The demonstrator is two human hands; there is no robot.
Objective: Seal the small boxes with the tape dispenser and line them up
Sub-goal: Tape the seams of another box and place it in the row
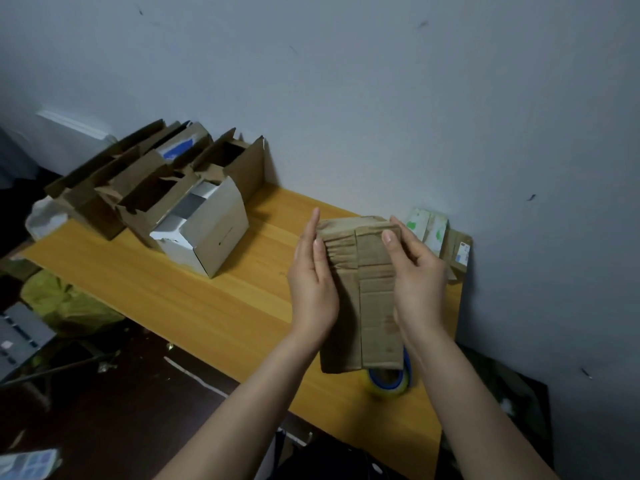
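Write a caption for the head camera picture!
Left hand and right hand hold a brown cardboard box over a tape roll.

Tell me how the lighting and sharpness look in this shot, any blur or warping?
Head view: dim, flat, bluish light, no glare; the tape roll below the brown box is smeared by blur; the far open boxes look soft; wide-angle distortion tilts the table and wall.
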